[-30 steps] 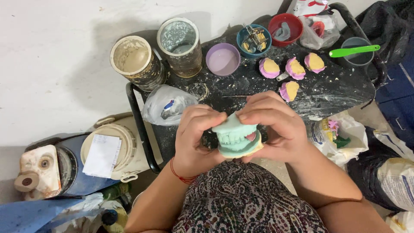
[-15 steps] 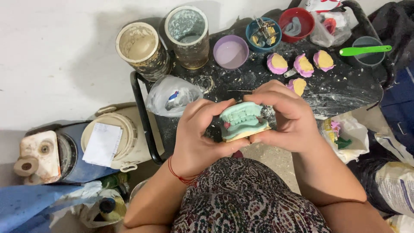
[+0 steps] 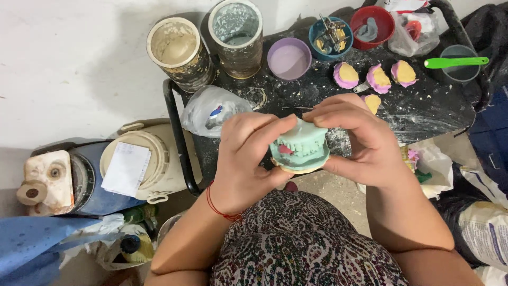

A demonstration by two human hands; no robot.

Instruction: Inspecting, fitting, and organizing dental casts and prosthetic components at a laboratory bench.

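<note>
Seen from above, a person's two bare hands hold a pale green dental mould (image 3: 299, 150) — a block shaped like a set of teeth — just above their lap, at the near edge of a dark, powder-dusted tray (image 3: 423, 106). The left hand (image 3: 246, 159) wraps around the mould's left side, fingers curled over its top, a thin red string at the wrist. The right hand (image 3: 360, 140) clasps the right side, thumb beneath and fingers arched across the top. Both hands are closed on the mould. Behind them on the tray stand two crusted cylindrical containers (image 3: 180, 53), a purple bowl (image 3: 289, 57) and three small pink-and-yellow casts (image 3: 374, 75) — well apart from the hands.
</note>
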